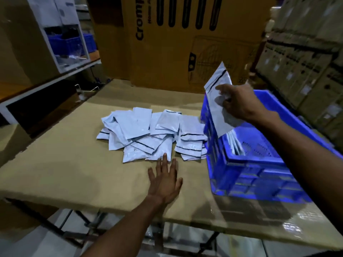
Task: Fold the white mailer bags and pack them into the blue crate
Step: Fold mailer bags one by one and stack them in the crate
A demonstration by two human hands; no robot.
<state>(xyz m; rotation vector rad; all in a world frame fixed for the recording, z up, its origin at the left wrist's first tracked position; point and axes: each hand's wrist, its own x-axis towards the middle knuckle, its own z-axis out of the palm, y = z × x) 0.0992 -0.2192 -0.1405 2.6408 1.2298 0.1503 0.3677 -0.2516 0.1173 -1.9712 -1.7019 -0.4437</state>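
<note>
Head view: the right hand [239, 102] pinches a white mailer bag [218, 101] upright over the blue crate [256, 164] at the table's [74, 173] right edge. The left hand [165, 179] lies flat, fingers spread, touching the mailer pile [148, 132] mid-table. Behind, a cardboard box [167, 43] reads "Cromp".

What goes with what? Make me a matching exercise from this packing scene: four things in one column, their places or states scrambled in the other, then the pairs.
Things
1. left hand
2. right hand
3. blue crate
4. pile of mailer bags

States
A. lies loose on the cardboard, left of the crate
B. grips a white bag above the crate
C. flat, fingers spread, at the pile's near edge
D. holds a few upright bags

Pairs: 1-C, 2-B, 3-D, 4-A
</note>
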